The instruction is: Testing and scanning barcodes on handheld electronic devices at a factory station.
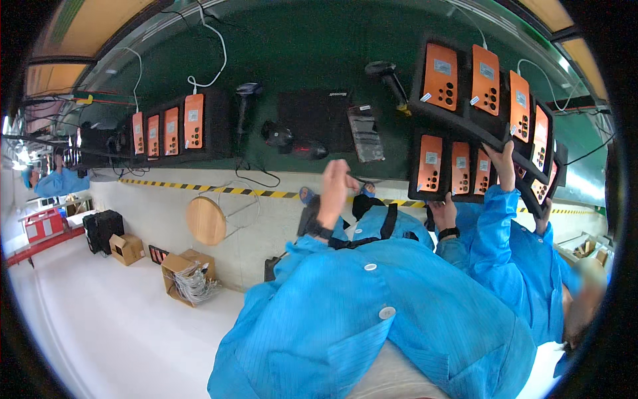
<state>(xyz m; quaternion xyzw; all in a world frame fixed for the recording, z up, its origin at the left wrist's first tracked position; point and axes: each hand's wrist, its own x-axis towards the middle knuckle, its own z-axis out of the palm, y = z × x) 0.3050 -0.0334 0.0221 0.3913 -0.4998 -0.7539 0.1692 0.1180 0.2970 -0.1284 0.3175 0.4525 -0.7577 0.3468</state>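
Tray (446,159) of black foam, bearing orange phones (460,166), is at the right end of the green bench (312,56), its lower edge gripped by your right hand (442,213). Your left hand (335,189) is raised near the bench's front edge, well apart from the tray, fingers loosely extended and nothing visible in it. Just beyond your tray is a second black tray (464,93) with more orange phones; a co-worker's hand (503,166) touches its near edge. To the left of these, a dark handheld scanner (387,78) and a flat item in clear wrap (366,135) lie on the bench. Farther left, a third tray (216,123) holds four orange phones, a white cable (219,56) running to one. On the floor are a round wooden stool (206,221) and a cardboard box (178,266) of cables.
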